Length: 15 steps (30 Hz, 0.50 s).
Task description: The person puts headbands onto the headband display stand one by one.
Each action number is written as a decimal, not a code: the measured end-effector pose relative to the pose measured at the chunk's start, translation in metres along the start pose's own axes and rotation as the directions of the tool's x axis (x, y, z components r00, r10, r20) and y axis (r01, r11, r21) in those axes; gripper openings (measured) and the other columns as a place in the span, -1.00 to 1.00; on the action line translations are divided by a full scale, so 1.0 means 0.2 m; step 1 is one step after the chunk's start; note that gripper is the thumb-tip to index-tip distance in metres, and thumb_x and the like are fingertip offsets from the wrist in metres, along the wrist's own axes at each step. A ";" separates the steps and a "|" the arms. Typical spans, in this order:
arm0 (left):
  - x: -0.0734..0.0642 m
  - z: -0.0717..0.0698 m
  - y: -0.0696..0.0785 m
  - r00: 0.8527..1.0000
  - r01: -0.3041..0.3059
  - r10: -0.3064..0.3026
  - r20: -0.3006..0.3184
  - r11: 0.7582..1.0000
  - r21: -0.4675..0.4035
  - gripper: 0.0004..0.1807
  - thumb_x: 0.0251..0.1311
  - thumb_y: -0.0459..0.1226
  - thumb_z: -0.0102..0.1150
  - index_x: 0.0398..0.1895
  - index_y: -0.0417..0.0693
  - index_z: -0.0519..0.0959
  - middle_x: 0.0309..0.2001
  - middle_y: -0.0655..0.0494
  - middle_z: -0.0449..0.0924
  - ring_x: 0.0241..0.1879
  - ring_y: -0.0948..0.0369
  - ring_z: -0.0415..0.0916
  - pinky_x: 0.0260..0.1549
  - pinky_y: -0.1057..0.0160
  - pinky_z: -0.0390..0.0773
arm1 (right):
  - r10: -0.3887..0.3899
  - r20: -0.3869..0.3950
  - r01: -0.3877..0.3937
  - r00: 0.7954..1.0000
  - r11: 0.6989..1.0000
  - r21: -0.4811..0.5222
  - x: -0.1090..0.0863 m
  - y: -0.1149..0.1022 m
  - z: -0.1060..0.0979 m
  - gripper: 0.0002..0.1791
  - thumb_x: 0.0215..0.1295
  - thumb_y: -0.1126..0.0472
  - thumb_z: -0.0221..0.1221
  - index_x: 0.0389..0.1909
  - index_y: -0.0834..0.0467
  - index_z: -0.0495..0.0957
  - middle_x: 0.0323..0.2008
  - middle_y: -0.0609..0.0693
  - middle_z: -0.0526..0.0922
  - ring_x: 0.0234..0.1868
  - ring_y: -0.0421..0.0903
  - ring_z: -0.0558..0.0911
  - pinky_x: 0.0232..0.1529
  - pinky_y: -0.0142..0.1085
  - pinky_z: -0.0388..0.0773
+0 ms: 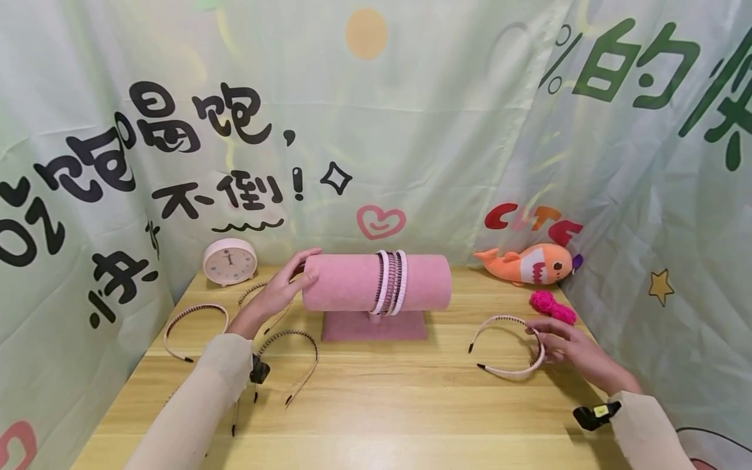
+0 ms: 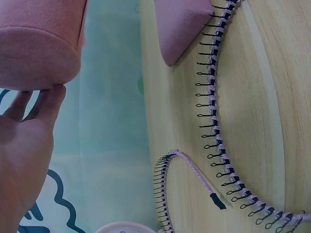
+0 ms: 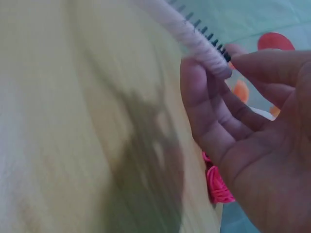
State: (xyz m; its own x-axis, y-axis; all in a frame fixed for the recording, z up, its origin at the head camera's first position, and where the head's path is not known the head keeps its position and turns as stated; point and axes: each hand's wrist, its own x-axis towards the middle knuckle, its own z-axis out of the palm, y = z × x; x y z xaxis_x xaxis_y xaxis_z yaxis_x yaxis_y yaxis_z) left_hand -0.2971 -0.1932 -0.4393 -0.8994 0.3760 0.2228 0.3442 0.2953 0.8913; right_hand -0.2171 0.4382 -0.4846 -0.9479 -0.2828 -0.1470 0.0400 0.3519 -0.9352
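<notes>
A pink cylindrical headband display stand point(image 1: 346, 284) stands mid-table with headbands point(image 1: 401, 281) round its roll. My left hand point(image 1: 281, 287) grips the roll's left end, thumb in front and fingers towards the back. In the left wrist view, the fingers of that hand point(image 2: 29, 141) meet the edge of the roll point(image 2: 39, 53). At the right, my right hand point(image 1: 566, 343) holds a pale pink toothed headband point(image 1: 523, 373) by its curve, its open ends pointing left. The right wrist view shows the headband point(image 3: 194, 41) pinched between the thumb and fingers.
Several more headbands point(image 1: 196, 307) lie at the left, some near or under the left forearm. A round clock point(image 1: 230, 262) stands at the back left. At the back right are an orange plush toy point(image 1: 529, 264) and a bright pink yarn bundle point(image 1: 552, 307). Printed cloth hangs around the table.
</notes>
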 end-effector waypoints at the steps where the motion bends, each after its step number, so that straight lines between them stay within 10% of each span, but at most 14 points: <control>1: 0.00 0.00 0.00 1.000 0.000 0.000 0.001 1.000 -0.001 -0.35 0.68 -0.04 0.01 0.74 0.16 0.19 0.66 -0.18 0.22 0.64 -0.22 0.18 0.59 -0.39 0.17 | -0.004 0.001 0.004 1.000 1.000 0.025 0.00 0.00 0.00 -0.55 0.76 0.17 0.05 0.48 0.28 0.46 0.15 -0.27 0.64 0.00 -0.22 0.71 -0.02 -0.31 0.79; 15: 0.00 -0.01 -0.01 1.000 0.018 -0.018 0.004 1.000 -0.005 -0.35 0.69 -0.04 0.01 0.74 0.19 0.19 0.69 -0.15 0.17 0.66 -0.19 0.15 0.61 -0.40 0.12 | -0.148 0.022 0.144 0.989 0.983 0.110 0.02 -0.15 0.04 -0.65 0.72 0.33 0.04 0.31 -0.01 0.63 0.13 -0.19 0.65 0.01 -0.25 0.72 0.02 -0.28 0.80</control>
State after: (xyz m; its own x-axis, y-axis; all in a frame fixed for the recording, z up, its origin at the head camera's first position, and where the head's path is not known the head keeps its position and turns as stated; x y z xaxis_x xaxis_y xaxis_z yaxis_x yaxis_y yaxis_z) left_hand -0.2977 -0.1947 -0.4399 -0.9045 0.3741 0.2048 0.3264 0.2981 0.8970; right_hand -0.2201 0.4185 -0.4605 -0.9362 -0.3512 -0.0143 -0.0629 0.2074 -0.9762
